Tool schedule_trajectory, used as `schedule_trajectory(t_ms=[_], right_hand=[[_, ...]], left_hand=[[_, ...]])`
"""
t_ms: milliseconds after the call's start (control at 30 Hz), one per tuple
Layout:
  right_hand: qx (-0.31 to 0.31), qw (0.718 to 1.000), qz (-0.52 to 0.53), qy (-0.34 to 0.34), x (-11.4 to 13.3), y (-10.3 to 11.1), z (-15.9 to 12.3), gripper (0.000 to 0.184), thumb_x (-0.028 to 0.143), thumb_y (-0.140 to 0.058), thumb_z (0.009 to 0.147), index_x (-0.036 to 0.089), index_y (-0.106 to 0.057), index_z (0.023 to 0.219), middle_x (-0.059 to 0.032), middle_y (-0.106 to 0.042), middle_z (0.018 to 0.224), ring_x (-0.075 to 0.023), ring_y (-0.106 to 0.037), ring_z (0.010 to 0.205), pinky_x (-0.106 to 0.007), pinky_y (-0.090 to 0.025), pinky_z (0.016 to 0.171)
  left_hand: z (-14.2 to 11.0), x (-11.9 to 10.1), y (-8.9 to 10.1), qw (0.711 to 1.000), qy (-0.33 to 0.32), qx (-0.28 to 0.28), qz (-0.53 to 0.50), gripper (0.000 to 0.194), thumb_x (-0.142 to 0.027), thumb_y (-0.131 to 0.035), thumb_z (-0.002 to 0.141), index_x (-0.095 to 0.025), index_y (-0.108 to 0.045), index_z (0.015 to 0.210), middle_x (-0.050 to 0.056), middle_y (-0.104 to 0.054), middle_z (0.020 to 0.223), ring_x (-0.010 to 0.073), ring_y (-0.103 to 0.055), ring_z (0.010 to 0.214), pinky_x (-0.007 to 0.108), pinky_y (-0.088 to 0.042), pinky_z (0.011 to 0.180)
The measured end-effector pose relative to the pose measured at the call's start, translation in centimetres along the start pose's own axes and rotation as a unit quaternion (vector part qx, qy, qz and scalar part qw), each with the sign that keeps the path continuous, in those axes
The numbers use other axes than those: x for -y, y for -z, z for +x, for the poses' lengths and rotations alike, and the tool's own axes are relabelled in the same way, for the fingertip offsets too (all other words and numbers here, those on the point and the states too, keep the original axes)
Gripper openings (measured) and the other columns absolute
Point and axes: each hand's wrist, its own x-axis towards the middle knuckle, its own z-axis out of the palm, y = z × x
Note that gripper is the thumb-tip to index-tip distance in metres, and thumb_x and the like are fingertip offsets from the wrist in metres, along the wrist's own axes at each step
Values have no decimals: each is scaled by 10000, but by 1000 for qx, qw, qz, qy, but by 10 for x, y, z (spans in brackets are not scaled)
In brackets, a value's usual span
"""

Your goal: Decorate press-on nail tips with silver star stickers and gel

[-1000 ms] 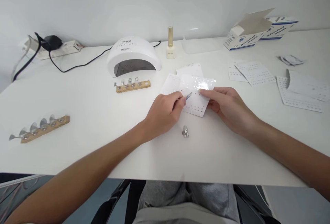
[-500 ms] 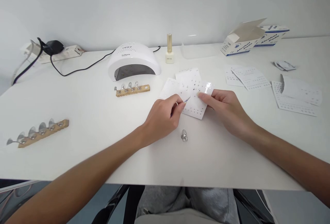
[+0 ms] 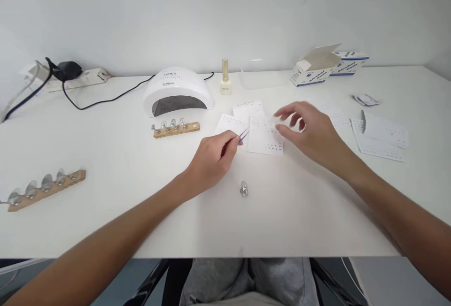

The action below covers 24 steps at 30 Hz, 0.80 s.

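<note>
Off the dotted paper sheet (image 3: 264, 139) comes the right hand (image 3: 312, 130), fingers curved and parted; the sheet lies on the smooth white table (image 3: 292, 212). The left hand (image 3: 214, 158) pinches slim, pointed tweezers (image 3: 244, 136) by the sheet's left edge.

Bright, right hand (image 3: 306, 130) seemingly slightly blurred

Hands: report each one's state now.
Left hand: closed, holding the tweezers.
Right hand: open, fingers parted near the dotted sheet; whether it holds anything thin cannot be told.
</note>
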Motion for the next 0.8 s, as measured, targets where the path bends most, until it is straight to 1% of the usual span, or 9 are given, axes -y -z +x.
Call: schedule_trajectory(t_ms=[67,133,167,233,333,400,600,700,800], right_hand=[[146,988,41,-7,12,7,-6,132,322,-560,836,264,-654,909,-14,-636,861,-175,-555,739,-326,-435,655],[274,959,73,-10,20,9,-13,124,323,-590,812,268,-668,893,0,-644,842,-167,-556,739,-312,-433,656],[313,946,82,-5,23,7,-16,138,322,-623,789,270,-669,909,1,-647,879,-171,-558,777,-313,-438,684],[355,930,92,9,26,1,-23,213,323,-685,743,275,-662,949,-4,-633,981,-189,-550,892,-326,-439,772],[368,925,97,21,29,-11,-32,301,351,-744,698,282,-657,977,-11,-595,1026,-221,-503,1025,-358,-412,868],[362,926,105,34,32,-17,-36,299,367,-758,694,286,-665,966,-8,-587,1017,-227,-477,1050,-374,-390,907],[331,932,128,72,38,-28,-40,179,350,-758,720,281,-700,875,8,-597,967,-200,-472,971,-406,-323,978],[307,937,143,88,34,-34,-41,112,366,-740,745,281,-715,813,8,-604,945,-191,-482,947,-414,-316,978],[295,939,153,91,31,-38,-42,119,394,-723,762,275,-717,766,9,-623,931,-187,-492,930,-424,-322,974]], left_hand=[[1,0,0,1000,15,-5,-10,209,-276,-422,932,-191,-597,857,-47,-415,587,63,-329,510,208,-279,466],[2,0,1,1000,22,-11,-9,201,-299,-433,930,-197,-591,860,-46,-440,600,66,-357,527,205,-296,475],[3,1,1,1000,19,-17,-5,205,-310,-437,931,-196,-588,851,-45,-452,604,66,-369,535,204,-306,484],[4,2,0,1000,1,-28,8,210,-317,-454,930,-189,-585,828,-45,-473,607,65,-380,545,204,-324,503],[5,4,0,996,-55,-57,32,170,-269,-502,914,-179,-611,820,-36,-517,638,65,-415,578,200,-348,531],[5,6,-1,992,-85,-77,45,136,-236,-535,900,-182,-645,842,-27,-545,675,64,-448,603,194,-363,541],[5,10,-1,984,-119,-114,68,151,-190,-555,891,-204,-704,909,-4,-566,759,62,-505,638,190,-406,572],[4,11,-2,982,-129,-117,74,153,-184,-557,890,-203,-708,910,2,-572,777,62,-506,641,194,-407,571],[5,12,-3,982,-135,-115,70,153,-179,-558,889,-204,-707,914,3,-572,775,62,-495,628,199,-406,569]])
